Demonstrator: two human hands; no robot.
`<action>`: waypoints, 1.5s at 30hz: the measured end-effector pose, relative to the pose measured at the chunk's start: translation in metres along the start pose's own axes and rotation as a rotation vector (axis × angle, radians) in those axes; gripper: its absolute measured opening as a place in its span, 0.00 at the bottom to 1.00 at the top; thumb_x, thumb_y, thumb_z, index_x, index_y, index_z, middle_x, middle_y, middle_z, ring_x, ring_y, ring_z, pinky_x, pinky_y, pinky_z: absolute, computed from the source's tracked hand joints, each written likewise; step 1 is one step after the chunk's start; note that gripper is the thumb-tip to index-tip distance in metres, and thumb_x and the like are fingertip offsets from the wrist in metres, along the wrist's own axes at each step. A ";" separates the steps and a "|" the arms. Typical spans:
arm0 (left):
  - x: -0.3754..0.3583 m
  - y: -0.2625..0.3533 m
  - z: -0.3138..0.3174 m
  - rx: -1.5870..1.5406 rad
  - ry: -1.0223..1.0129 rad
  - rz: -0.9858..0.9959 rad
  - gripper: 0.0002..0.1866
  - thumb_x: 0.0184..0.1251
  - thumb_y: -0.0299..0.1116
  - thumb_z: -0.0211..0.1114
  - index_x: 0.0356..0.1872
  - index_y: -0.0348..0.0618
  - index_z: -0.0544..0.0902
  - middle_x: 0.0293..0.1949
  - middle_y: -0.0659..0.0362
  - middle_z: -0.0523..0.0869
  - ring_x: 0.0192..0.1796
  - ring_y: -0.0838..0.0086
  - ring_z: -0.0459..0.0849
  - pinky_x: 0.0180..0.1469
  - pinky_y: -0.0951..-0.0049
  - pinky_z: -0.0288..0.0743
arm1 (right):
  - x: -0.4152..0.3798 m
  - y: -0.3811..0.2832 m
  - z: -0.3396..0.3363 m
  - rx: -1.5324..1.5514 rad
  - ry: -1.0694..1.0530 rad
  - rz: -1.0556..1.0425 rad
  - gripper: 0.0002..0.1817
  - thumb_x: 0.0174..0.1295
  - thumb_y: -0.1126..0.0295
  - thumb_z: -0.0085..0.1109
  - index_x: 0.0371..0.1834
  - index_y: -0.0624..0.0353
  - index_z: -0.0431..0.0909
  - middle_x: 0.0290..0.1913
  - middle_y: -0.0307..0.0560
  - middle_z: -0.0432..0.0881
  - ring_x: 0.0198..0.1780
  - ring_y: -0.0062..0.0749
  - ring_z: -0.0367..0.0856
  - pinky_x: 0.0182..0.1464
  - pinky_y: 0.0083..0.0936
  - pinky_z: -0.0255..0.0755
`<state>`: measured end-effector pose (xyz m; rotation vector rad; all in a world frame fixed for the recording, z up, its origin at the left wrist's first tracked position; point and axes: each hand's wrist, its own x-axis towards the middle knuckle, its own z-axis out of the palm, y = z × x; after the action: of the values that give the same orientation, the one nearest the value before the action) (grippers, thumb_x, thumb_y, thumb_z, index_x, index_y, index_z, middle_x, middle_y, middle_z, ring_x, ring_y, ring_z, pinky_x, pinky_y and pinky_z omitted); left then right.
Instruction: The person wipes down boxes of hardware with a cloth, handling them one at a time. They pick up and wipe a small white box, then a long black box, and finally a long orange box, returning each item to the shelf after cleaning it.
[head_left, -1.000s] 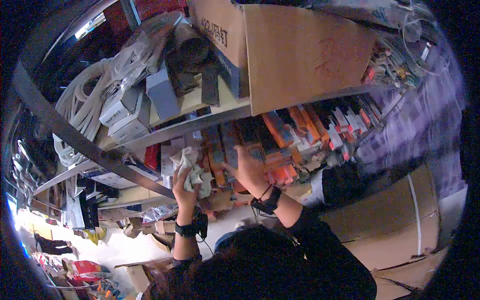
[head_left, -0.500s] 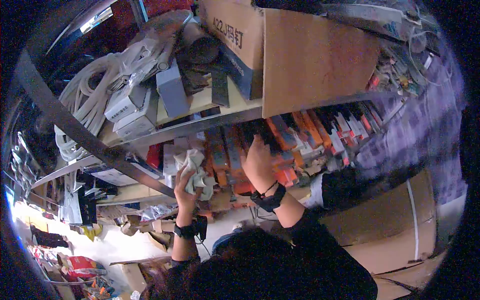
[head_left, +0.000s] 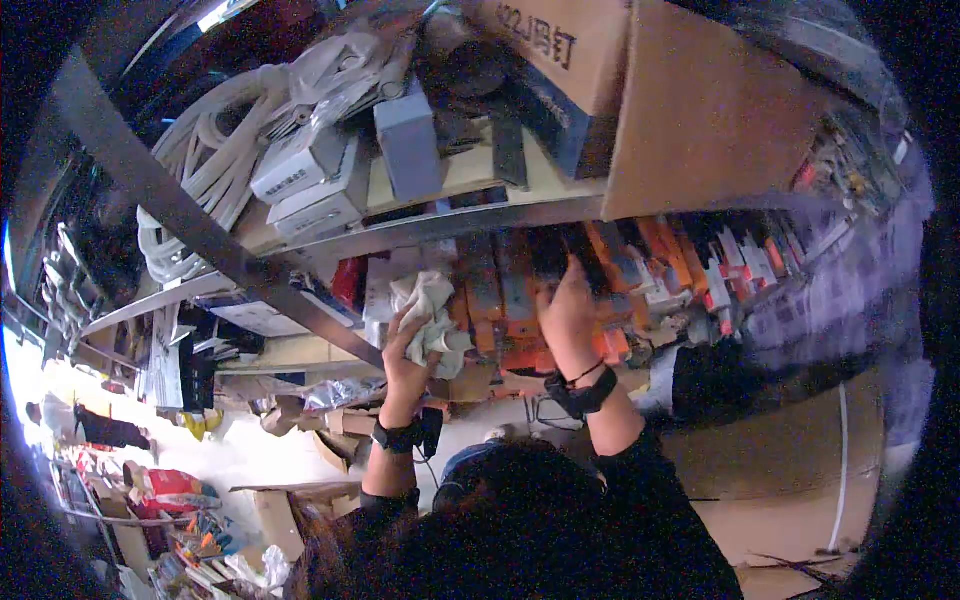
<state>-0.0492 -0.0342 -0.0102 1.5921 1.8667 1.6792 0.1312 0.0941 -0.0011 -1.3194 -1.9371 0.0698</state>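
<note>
My left hand [head_left: 404,362] is closed around a crumpled white cloth [head_left: 428,300], held in front of the lower shelf. Beside it, my right hand [head_left: 568,318] reaches up to a row of orange and grey boxes [head_left: 515,318] under the upper shelf. Its fingers are blurred and partly lost against a dark gap among the boxes, so I cannot tell what they grip. Both wrists wear dark bands.
Above my hands runs the metal edge of the upper shelf [head_left: 450,222]. On it stand a large cardboard box [head_left: 700,120], small white boxes [head_left: 310,165] and coiled pale tubing [head_left: 215,135]. A slanting metal post [head_left: 190,215] crosses the left side. Cardboard [head_left: 790,480] lies lower right.
The view has shifted, so shelf, boxes and both hands appear farther right. My left hand still holds the cloth, and my right hand stays at the orange boxes.
</note>
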 end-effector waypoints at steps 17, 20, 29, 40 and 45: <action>0.002 0.005 -0.004 0.036 -0.035 -0.023 0.26 0.27 0.19 0.60 0.39 0.39 0.76 0.50 0.50 0.70 0.52 0.59 0.69 0.53 0.68 0.62 | 0.008 -0.013 -0.046 -0.032 -0.236 0.104 0.33 0.38 0.61 0.62 0.49 0.60 0.62 0.22 0.55 0.76 0.25 0.44 0.76 0.26 0.33 0.70; 0.001 0.005 -0.004 0.029 0.022 -0.032 0.25 0.29 0.21 0.61 0.39 0.38 0.75 0.47 0.50 0.71 0.49 0.61 0.71 0.51 0.70 0.64 | -0.033 0.000 -0.075 0.026 -0.165 0.030 0.33 0.36 0.61 0.63 0.49 0.59 0.63 0.24 0.54 0.76 0.26 0.44 0.76 0.27 0.32 0.70; 0.005 0.073 0.058 -0.125 -0.408 0.251 0.29 0.25 0.34 0.71 0.40 0.45 0.76 0.46 0.54 0.75 0.53 0.58 0.68 0.53 0.64 0.62 | -0.117 0.046 -0.098 0.272 -0.140 0.224 0.38 0.30 0.66 0.67 0.50 0.60 0.63 0.34 0.51 0.76 0.30 0.38 0.78 0.32 0.29 0.72; 0.024 0.086 0.142 0.251 -0.644 0.647 0.19 0.33 0.22 0.57 0.35 0.42 0.78 0.46 0.54 0.70 0.49 0.59 0.69 0.48 0.66 0.68 | -0.125 0.055 -0.089 0.302 -0.458 0.395 0.45 0.32 0.52 0.65 0.55 0.64 0.58 0.29 0.54 0.77 0.31 0.45 0.77 0.35 0.32 0.71; 0.041 0.080 0.136 0.310 -0.726 0.583 0.23 0.30 0.18 0.57 0.38 0.39 0.76 0.45 0.52 0.71 0.48 0.57 0.70 0.48 0.67 0.68 | -0.119 0.049 -0.097 0.333 -0.522 0.483 0.45 0.31 0.51 0.63 0.55 0.62 0.59 0.25 0.53 0.76 0.26 0.45 0.77 0.32 0.34 0.71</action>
<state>0.0754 0.0640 0.0253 2.5936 1.3864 0.7311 0.2481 -0.0142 -0.0224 -1.6086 -1.8472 1.0173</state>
